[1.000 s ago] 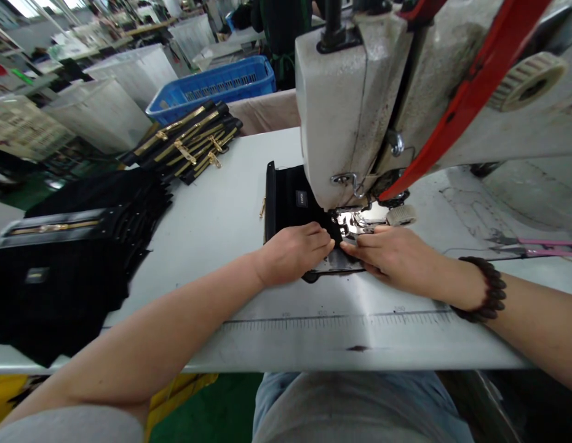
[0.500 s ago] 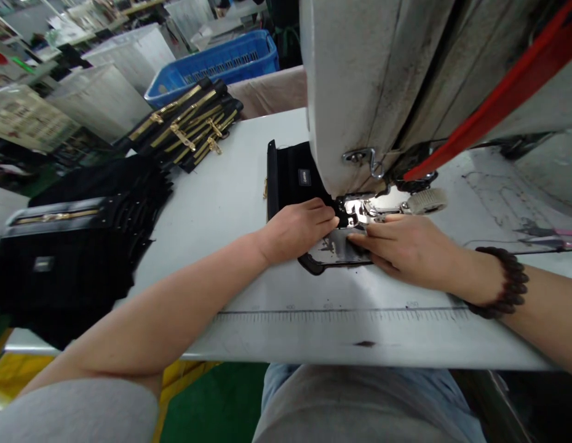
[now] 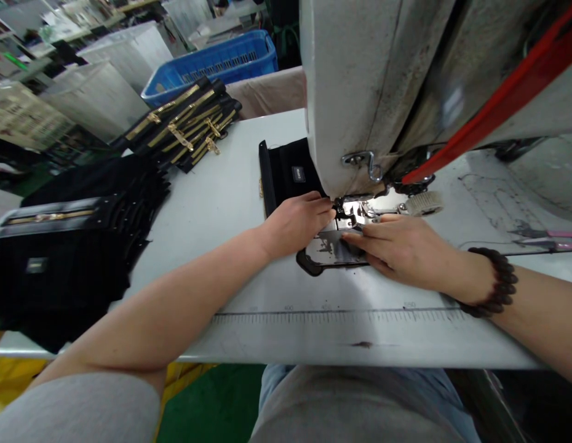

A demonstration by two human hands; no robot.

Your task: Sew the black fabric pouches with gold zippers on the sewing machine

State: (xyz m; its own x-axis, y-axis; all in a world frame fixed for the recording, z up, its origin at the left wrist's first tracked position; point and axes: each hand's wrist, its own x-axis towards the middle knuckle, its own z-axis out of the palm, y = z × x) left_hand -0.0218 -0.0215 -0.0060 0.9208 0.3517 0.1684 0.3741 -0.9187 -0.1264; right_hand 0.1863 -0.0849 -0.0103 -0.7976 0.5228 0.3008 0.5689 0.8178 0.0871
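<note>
A black fabric panel [image 3: 286, 174] with a small label and a zipper pull at its left edge lies partly under the sewing machine [image 3: 355, 92]. My left hand [image 3: 299, 223] presses on the panel's near end, fingers bent and closed over its edge, beside the presser foot [image 3: 347, 212]. My right hand [image 3: 401, 249], with a beaded bracelet at the wrist, rests just right of the foot. Its fingers are stretched out over the worn metal plate [image 3: 329, 249], and I see no fabric between them. The fabric under the needle is mostly hidden.
A stack of black panels [image 3: 59, 246] lies at the left of the white table [image 3: 198, 246]. Behind it are black zipper strips [image 3: 184, 123] with gold pulls and a blue basket [image 3: 212, 67]. Pink-handled snips [image 3: 551, 240] lie at right. A red strap [image 3: 498, 104] crosses the machine.
The fabric panel has turned slightly and shifted a little to the left in view. Both hands stay close to the presser foot, with a small shift left.
</note>
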